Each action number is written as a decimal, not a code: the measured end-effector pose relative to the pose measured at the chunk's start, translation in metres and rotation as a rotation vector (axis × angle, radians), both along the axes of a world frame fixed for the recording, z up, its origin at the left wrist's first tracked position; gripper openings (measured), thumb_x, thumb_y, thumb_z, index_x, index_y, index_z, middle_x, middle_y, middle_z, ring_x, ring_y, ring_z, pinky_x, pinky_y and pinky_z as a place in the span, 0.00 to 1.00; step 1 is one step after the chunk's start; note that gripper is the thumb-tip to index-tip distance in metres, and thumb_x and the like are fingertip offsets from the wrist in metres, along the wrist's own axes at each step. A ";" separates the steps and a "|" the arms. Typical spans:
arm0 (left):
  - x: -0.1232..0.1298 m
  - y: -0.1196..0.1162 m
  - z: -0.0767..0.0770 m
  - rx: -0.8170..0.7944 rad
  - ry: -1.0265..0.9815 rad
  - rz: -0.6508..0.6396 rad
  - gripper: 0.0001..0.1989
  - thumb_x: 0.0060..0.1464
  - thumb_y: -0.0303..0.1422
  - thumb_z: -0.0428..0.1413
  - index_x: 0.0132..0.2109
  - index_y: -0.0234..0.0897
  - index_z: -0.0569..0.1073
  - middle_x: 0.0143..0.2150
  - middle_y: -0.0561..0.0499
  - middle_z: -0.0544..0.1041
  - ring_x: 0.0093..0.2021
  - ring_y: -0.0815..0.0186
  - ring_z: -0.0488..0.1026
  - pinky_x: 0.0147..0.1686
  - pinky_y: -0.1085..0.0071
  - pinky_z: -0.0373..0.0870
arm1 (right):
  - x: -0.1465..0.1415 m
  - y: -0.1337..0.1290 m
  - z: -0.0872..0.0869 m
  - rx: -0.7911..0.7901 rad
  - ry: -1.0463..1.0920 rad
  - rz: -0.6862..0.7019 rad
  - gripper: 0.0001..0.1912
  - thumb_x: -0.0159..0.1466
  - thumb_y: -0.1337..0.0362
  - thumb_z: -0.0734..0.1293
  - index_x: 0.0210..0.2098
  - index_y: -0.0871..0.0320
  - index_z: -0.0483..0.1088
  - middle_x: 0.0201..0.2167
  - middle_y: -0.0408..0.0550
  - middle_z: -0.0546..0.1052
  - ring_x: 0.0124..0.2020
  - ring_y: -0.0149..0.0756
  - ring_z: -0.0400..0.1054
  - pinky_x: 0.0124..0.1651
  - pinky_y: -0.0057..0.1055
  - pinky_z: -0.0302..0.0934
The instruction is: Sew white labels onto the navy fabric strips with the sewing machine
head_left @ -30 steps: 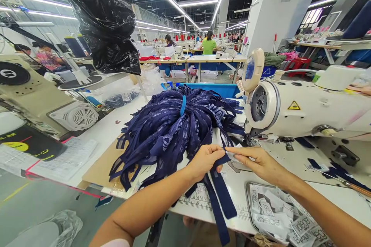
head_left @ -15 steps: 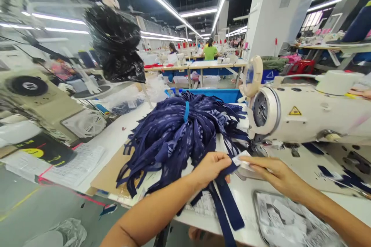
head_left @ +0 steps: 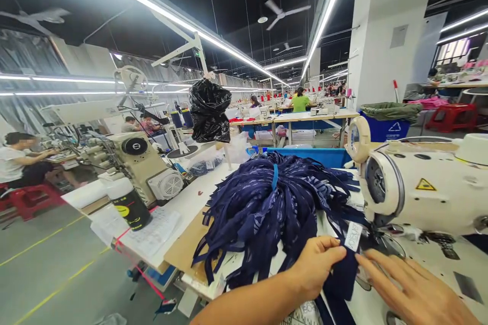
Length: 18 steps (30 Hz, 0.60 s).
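My left hand (head_left: 316, 266) is closed, with thumb and forefinger pinching a navy fabric strip (head_left: 342, 280) at the edge of the table. A white label (head_left: 353, 236) with dark lettering lies flat on the strip, just beyond the fingertips. My right hand (head_left: 409, 284) has its fingers stretched out, the tips at the strip's right edge below the label. Whether they press on the cloth is hard to see. Behind the left hand lies a large bundle of navy strips (head_left: 259, 213), gathered by a blue tie (head_left: 275, 177). The sewing machine's (head_left: 438, 177) needle area is just beyond the label.
Left of the bundle stand a second machine (head_left: 135, 157) and a black and yellow cone (head_left: 131, 210) beside written sheets (head_left: 162, 231). A black plastic bag (head_left: 210, 111) hangs from a pole. A blue bin (head_left: 385, 127) stands behind the machine. Several people sit at distant tables.
My right hand has let go of the label, and its fingers have spread. The label now lies on the strip near the needle area. The camera view has turned left and up.
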<state>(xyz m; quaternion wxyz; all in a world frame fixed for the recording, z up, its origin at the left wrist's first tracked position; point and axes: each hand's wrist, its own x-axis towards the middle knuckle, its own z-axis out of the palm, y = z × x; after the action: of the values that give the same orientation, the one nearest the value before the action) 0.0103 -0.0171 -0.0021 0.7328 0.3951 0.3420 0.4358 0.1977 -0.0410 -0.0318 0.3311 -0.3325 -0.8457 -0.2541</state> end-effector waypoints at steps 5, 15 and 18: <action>-0.008 0.003 0.006 0.058 -0.018 -0.073 0.20 0.32 0.44 0.62 0.24 0.31 0.68 0.21 0.54 0.65 0.24 0.73 0.61 0.30 0.74 0.57 | -0.033 0.006 0.031 -0.002 0.131 0.125 0.17 0.60 0.73 0.55 0.42 0.54 0.69 0.38 0.51 0.75 0.38 0.38 0.69 0.40 0.34 0.60; -0.024 0.012 0.014 0.973 0.525 0.310 0.07 0.48 0.33 0.53 0.34 0.36 0.71 0.43 0.46 0.73 0.48 0.60 0.65 0.50 0.63 0.57 | -0.059 0.023 0.058 -0.815 0.867 -0.003 0.17 0.56 0.52 0.60 0.16 0.55 0.56 0.13 0.38 0.58 0.17 0.29 0.55 0.20 0.26 0.54; -0.021 0.012 0.012 0.974 0.565 0.243 0.07 0.50 0.32 0.51 0.32 0.37 0.73 0.40 0.47 0.76 0.48 0.59 0.66 0.51 0.62 0.55 | -0.062 0.024 0.060 -0.892 0.938 0.042 0.18 0.54 0.51 0.60 0.16 0.55 0.57 0.13 0.39 0.58 0.17 0.29 0.55 0.21 0.26 0.55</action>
<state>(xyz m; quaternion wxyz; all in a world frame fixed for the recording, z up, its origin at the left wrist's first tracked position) -0.0105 -0.0047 0.0100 0.2911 0.7459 0.3274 0.5017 0.1352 -0.0170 0.0284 0.5004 -0.4971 -0.6419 0.3006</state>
